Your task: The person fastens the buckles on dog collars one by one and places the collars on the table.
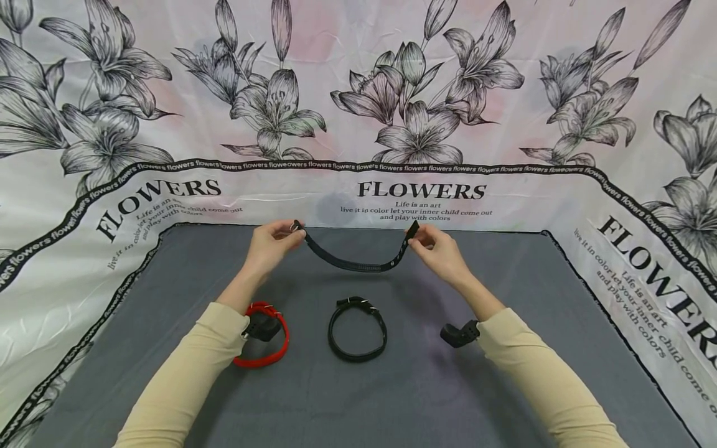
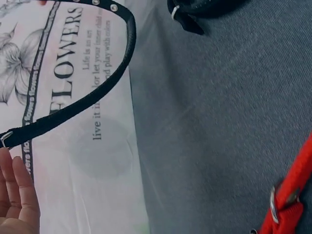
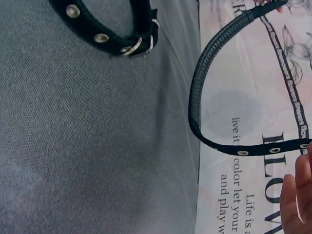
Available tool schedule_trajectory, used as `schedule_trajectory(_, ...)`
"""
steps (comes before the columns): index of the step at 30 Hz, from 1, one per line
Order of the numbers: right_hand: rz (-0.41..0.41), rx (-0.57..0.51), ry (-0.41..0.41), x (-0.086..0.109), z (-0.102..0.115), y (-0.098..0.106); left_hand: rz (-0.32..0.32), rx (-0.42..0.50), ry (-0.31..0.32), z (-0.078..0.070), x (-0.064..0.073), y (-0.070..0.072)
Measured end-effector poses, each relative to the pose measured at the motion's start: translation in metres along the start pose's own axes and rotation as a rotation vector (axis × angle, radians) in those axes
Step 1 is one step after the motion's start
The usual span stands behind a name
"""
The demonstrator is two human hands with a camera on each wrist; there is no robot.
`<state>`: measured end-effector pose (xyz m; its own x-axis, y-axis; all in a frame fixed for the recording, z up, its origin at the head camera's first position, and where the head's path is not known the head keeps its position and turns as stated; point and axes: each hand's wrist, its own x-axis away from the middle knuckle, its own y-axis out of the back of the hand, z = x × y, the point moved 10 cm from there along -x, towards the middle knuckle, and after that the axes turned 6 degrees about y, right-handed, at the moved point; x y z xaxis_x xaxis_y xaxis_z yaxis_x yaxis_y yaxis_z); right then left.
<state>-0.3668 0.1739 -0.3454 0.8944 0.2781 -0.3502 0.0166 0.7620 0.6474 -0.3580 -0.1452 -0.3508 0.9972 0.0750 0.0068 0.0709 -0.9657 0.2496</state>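
From the head camera, I see my left hand (image 1: pixel 272 242) and right hand (image 1: pixel 439 247) each pinching one end of an unbuckled black webbing collar (image 1: pixel 354 264) with metal eyelets, sagging above the grey mat (image 1: pixel 504 298). The left wrist view clips the fingers (image 2: pixel 17 195); the buckle end is barely visible. The right wrist view shows only fingertips (image 3: pixel 297 195).

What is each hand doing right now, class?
Left hand: pinches the buckle end of the unbuckled black webbing collar.
Right hand: pinches that collar's eyelet end.

The black strap (image 1: pixel 355 264) is matt woven webbing with shiny metal eyelets; the bench (image 1: pixel 504 373) wears matt grey cloth.
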Motion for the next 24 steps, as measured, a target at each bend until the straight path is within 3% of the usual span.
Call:
schedule_trajectory(11,-0.013,-0.031,0.029,-0.001,0.021,-0.001,-0.019,-0.002,-0.052,-0.012,0.002,-0.011)
schedule_trajectory(24,-0.008,-0.026,0.084,-0.005,0.036,-0.010,0.026,0.089,-0.081,-0.022,0.005,-0.026)
